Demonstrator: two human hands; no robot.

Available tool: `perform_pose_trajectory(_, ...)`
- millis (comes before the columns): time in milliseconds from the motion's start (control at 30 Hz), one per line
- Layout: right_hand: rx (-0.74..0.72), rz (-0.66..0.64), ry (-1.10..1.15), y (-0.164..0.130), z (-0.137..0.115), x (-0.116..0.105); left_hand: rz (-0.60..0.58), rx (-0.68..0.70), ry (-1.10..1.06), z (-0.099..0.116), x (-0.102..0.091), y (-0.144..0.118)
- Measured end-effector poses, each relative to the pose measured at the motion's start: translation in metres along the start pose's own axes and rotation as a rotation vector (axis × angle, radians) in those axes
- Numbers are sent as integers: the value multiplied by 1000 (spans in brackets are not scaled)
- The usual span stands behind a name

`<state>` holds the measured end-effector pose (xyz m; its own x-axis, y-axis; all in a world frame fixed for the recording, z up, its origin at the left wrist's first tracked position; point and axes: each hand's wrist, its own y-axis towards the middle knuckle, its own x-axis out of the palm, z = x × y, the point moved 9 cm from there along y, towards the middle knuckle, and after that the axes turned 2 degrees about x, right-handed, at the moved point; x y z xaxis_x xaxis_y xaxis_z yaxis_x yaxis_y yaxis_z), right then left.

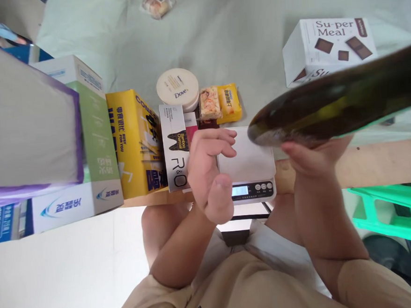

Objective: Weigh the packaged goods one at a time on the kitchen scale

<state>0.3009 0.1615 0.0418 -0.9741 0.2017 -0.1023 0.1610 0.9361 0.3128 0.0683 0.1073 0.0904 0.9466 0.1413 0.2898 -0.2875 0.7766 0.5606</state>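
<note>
A dark green glass bottle [339, 100] lies slantwise in my right hand [318, 155], its rounded end pointing left over the edge of the white kitchen scale [246, 163]. My right thumb presses on the bottle's near side, while the other fingers are hidden behind it. My left hand [212, 172] hovers at the left side of the scale, fingers loosely curled and apart, holding nothing. On the scale a small display [240, 191] is lit, with buttons to its right. I cannot tell whether the bottle touches the scale.
Left of the scale stand a white bamboo charcoal box [175, 149], a yellow box [136, 144] and a green-white carton [96, 129]. Behind it are a Dove tub [178, 86] and snack packets [229, 103]. A Su-per Meal box [328, 47] sits back right; a green stool [396, 211] is below.
</note>
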Motion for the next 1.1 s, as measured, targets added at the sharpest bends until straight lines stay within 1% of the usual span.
perform_pose_trajectory(67, -206, 184, 20, 21, -17, -11, 7, 1, -1, 1, 1, 0)
perform_pose_trajectory(100, -263, 230, 16, 32, -20, -11, 11, 10, 1, 1, 1, 1)
perform_pose_trajectory(133, -281, 238, 0, 44, -19, -8, 14, 17, 6, 2, 1, 1)
perform_pose_trajectory(233, -220, 212, -66, 68, 0, 3, 12, 35, 30, 4, 3, 2)
perform_pose_trajectory(333, -110, 202, -189, 73, 26, 8, 10, 69, 40, 9, 6, 3)
perform_pose_trajectory(400, -45, 197, -255, 72, 39, 10, 3, 88, 44, 12, 9, 3)
perform_pose_trajectory(500, -5, 200, -308, 73, 46, 11, -5, 88, 50, 13, 12, 5)
perform_pose_trajectory(567, 6, 173, -323, 75, 48, 12, -23, 76, 47, 13, 13, 6)
perform_pose_trajectory(700, 86, 63, -286, 72, 60, 14, -101, 25, 60, 10, 17, 8)
perform_pose_trajectory(800, 190, 11, -207, 63, 73, 12, -93, 4, 65, 8, 16, 8)
perform_pose_trajectory(933, 265, -37, -128, 54, 85, 9, -52, 46, 31, 8, 18, 6)
perform_pose_trajectory(1033, 267, -43, -127, 53, 91, 5, -60, 85, 17, 8, 21, 4)
perform_pose_trajectory(1100, 268, -61, -144, 53, 96, 6, -92, 100, 23, 7, 24, 4)
